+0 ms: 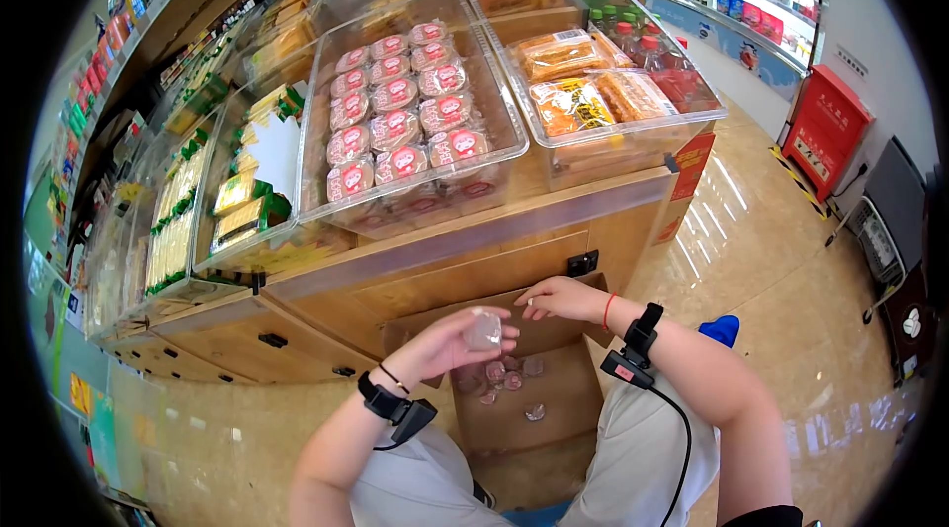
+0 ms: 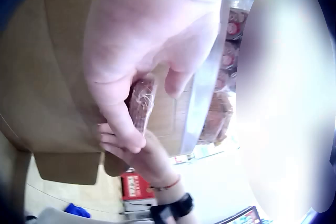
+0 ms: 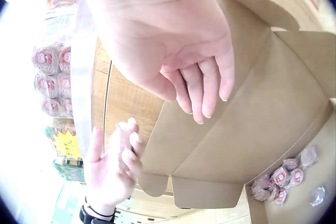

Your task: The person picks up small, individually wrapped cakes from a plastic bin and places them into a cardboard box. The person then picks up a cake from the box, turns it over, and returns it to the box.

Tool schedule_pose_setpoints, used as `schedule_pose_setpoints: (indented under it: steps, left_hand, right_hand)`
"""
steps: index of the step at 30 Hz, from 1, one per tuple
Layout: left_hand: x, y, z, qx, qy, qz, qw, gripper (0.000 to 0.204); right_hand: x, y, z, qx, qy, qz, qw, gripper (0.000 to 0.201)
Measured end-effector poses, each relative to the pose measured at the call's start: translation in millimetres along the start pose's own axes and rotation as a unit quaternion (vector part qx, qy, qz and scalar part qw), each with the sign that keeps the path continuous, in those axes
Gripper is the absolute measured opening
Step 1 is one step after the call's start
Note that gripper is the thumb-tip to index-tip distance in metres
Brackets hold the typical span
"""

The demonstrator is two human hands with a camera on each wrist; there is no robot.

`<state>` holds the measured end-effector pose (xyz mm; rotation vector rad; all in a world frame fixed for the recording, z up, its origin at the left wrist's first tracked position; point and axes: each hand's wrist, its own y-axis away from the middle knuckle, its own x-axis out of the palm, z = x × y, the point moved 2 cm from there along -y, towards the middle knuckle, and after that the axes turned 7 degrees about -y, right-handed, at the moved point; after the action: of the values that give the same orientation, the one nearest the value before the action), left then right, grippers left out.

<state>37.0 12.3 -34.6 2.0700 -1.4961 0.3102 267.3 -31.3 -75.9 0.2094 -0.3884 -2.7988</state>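
My left hand (image 1: 445, 347) grips a round, flat pastry (image 1: 483, 331) in clear wrap, over the cardboard box (image 1: 529, 436). From the left wrist view, the pastry (image 2: 142, 103) is edge-on against the fingers, with the thumb apart from it. Close by on the right, my right hand (image 1: 565, 300) hovers above the box's far side. Its fingers are loosely bent and hold nothing, as the palm (image 3: 178, 50) in the right wrist view shows. Several wrapped pastries with pink labels (image 3: 281, 176) lie in the box, and a clear-wrapped piece (image 1: 535, 412) lies apart from them.
Behind the box stands a wooden display counter (image 1: 465, 280). On it, a clear bin (image 1: 415, 186) holds rows of pink-labelled pastries, beside another bin (image 1: 633, 131) of packaged bread and bottles. A red cabinet (image 1: 828, 127) and dark cart (image 1: 890, 220) stand at right.
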Motion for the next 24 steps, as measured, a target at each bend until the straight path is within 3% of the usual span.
schedule_pose_setpoints:
  steps: [3, 9, 24]
  left_hand:
    - [15.9, 6.0, -20.4, 0.063, 0.152, 0.016, 0.986, 0.056]
    - [25.3, 8.2, -27.8, 0.099, 0.208, 0.049, 0.972, 0.069]
    - [15.7, -3.4, -16.8, 0.111, 0.177, 0.009, 0.978, 0.073]
  right_hand:
    - [2.0, 0.4, 0.0, -0.003, 0.000, -0.007, 1.000, 0.036]
    - [0.8, -0.8, -0.8, 0.000, -0.002, -0.003, 1.000, 0.036]
    - [-2.6, 4.3, -0.4, -0.005, -0.004, 0.008, 1.000, 0.033]
